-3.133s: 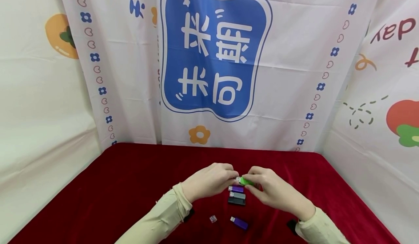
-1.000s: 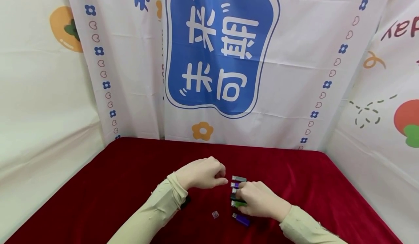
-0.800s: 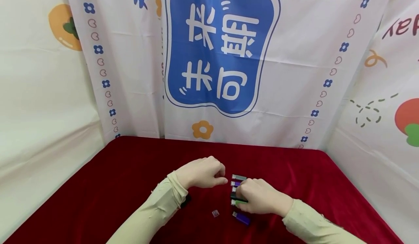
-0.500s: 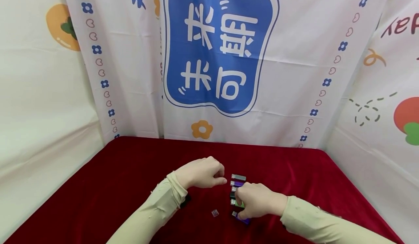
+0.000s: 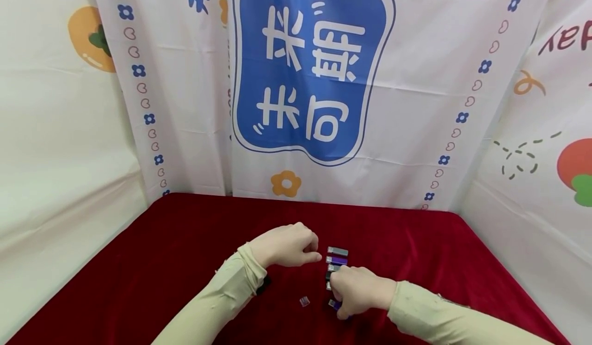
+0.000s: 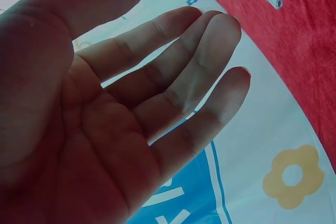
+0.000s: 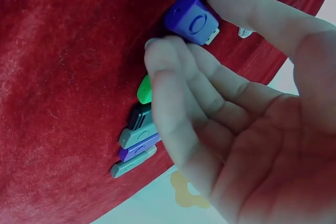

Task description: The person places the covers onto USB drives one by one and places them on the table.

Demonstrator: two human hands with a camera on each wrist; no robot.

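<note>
My right hand reaches down over a purple USB stick. In the right wrist view the stick lies on the cloth between the thumb and the bent fingers, with no clear grip on it. Its metal plug is bare. Beside the fingers runs a row of capped USB sticks: green, mostly hidden, black, grey, purple, and another grey one. Left of them my left hand hovers, holding nothing, its fingers loosely bent in the left wrist view.
A small clear cap lies on the red cloth, left of the loose purple stick. Something dark shows by the left sleeve. Printed white curtains stand behind and at both sides.
The green stick, earlier held between both hands, now lies in the row. My right hand has moved from the row toward the near purple stick. Lately my left hand stays nearly still.
</note>
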